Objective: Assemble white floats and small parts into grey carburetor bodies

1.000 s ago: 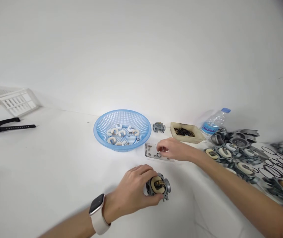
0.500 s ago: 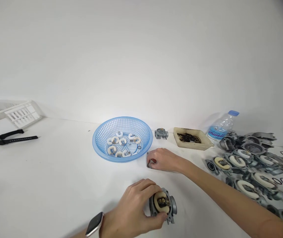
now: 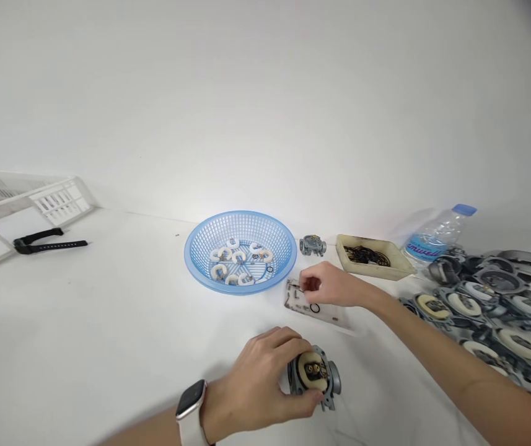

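My left hand, with a white smartwatch on the wrist, is wrapped round a grey metal carburetor body that rests on the white table, its cream float facing up. My right hand reaches over a small clear plastic tray holding tiny pins and a black O-ring. Its thumb and forefinger are pinched together above the tray's left end; what they hold is too small to make out.
A blue mesh basket with several white floats stands behind the tray. A small carburetor, a beige dish of black rings and a water bottle sit farther back. Several carburetor bodies crowd the right. A white crate and black strap lie left.
My right hand drew back from the tray's left edge and lifted slightly in a pinch, uncovering the tray. The left hand kept its grip on the carburetor body. The view shifted.
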Tool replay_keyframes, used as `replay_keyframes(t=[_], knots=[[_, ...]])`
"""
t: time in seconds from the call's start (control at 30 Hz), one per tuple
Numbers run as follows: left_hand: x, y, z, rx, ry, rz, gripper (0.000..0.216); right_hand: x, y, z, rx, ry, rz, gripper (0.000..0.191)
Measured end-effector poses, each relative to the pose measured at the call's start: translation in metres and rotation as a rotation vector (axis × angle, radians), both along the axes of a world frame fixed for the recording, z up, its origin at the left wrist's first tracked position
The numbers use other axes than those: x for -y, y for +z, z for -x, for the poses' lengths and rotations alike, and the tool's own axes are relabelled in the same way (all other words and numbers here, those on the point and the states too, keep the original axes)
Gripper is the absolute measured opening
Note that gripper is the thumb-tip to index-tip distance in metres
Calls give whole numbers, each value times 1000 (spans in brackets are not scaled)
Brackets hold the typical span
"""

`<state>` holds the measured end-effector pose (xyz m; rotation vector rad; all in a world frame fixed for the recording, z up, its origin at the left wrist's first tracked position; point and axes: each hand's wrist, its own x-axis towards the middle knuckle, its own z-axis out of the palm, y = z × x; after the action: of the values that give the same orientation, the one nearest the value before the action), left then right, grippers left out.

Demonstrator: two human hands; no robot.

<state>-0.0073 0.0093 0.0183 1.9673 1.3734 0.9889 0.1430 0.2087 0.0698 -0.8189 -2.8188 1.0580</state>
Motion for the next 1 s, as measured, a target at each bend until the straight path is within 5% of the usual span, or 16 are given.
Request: replay_keyframes(t=[0.27,0.5,1.0], knots=[[3,0,0,10,-14,-12,35,53,0,-67,-258,-195,251,23],[4,0,-4,53,3,-31,36,111,-27,-66,-387,-345,272,15],[6,2,-8,-19,-5,-45,38,116,-38,-66,-511,-465,440,17]])
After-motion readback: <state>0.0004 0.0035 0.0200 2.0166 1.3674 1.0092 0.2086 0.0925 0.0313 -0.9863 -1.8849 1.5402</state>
